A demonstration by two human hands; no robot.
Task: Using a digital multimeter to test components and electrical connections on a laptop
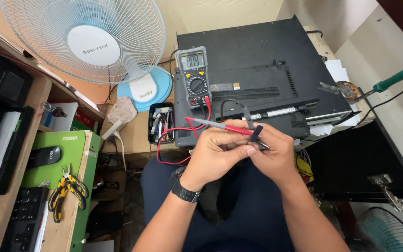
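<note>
- Your left hand (218,151) is curled closed around the red probe (227,127), its metal tip pointing left and its red lead looping down toward your lap.
- Your right hand (276,151) is closed too, pinching a small dark part (255,134) just beside the probe's red grip; both hands touch, held above your lap.
- The multimeter (195,77) stands propped on the black equipment case (262,51), just beyond your hands, display lit.
- A white fan (89,39) stands at the back left, with a tray of small tools (161,122) below it.
- Yellow-handled pliers (64,189) lie on the left worktop (66,228), well apart from your hands.
</note>
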